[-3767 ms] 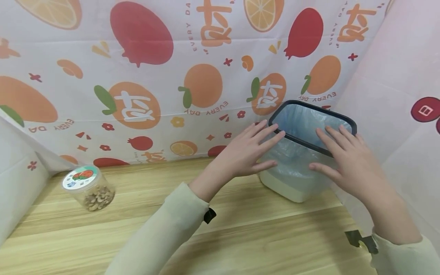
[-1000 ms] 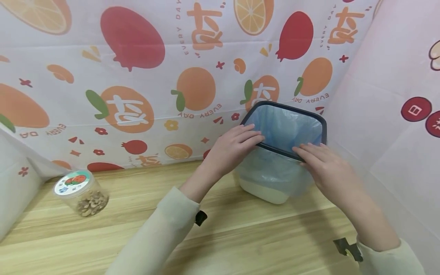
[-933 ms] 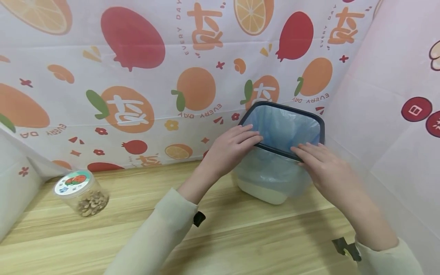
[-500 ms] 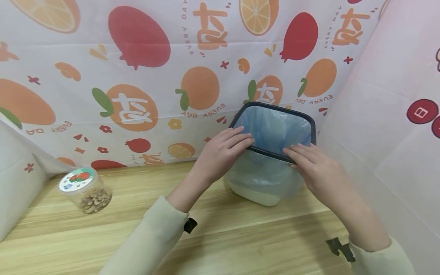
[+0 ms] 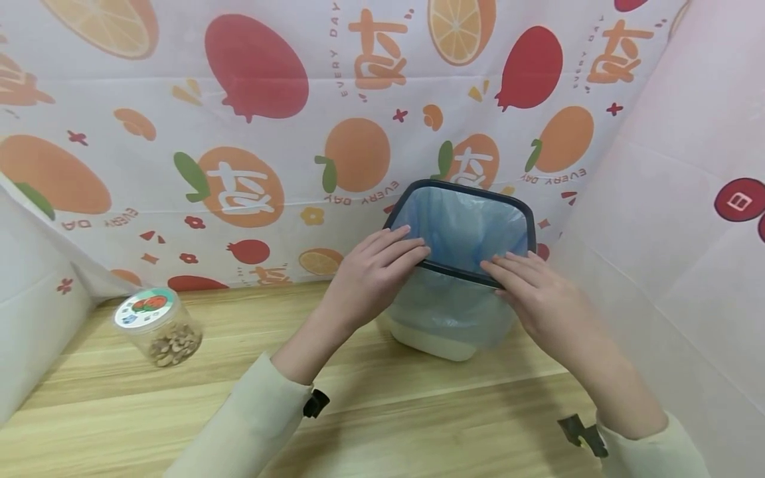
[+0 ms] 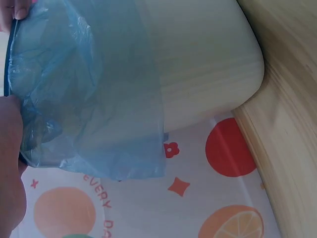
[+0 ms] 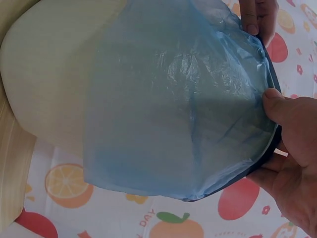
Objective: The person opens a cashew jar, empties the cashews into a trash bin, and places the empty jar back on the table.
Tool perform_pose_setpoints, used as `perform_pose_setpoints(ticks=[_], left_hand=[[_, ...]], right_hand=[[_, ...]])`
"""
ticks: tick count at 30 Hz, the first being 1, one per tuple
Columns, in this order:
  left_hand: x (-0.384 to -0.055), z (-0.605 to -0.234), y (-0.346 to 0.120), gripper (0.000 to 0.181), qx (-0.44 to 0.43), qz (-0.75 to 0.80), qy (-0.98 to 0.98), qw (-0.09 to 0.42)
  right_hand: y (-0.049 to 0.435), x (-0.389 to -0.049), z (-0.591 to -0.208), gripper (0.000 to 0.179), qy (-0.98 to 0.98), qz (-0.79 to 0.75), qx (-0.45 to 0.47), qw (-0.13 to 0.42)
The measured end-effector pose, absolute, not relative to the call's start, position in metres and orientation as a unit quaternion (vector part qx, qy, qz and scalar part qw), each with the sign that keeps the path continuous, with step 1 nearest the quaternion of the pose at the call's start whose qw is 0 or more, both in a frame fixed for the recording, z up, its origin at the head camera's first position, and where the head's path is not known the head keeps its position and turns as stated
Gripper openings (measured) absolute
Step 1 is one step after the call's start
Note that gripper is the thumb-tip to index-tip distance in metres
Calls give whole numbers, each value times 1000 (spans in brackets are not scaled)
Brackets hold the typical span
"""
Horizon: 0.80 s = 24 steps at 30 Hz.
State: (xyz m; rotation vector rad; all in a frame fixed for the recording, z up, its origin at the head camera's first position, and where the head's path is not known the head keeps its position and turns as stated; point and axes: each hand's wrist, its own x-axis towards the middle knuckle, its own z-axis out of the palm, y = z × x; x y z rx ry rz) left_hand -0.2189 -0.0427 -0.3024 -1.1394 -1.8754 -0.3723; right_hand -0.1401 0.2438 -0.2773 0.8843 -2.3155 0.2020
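Bin (image 5: 433,345) stands farther left against the fruit-print cloth (image 5: 293,153) than in the earlier frame, left hand (image 5: 373,272) and right hand (image 5: 540,299) with it | both: fingers curled over the near black rim (image 5: 457,273), thumbs outside, gripping | bin just right of centre, on the table (image 5: 257,411), blue bag (image 5: 466,222) lining it (edge draped outside) | lidded jar (image 5: 158,328), lower left

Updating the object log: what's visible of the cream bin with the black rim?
The smooth cream plastic-looking bin stands mouth up on the wood-grain table, before the white fruit-print cloth. It has rounded corners and a black rim. A translucent blue plastic bag lines it and folds over the outside, leaving the bin's lower part bare. The left hand and right hand grip the rim's near side, fingers over the edge, thumbs outside.
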Motion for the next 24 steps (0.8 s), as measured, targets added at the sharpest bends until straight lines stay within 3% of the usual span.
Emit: perform_pose_setpoints(ticks=[24], left_hand=[[-195, -310, -79, 35, -435, -149, -769, 444]], right_hand=[[214, -150, -285, 51, -856, 129, 361, 346]])
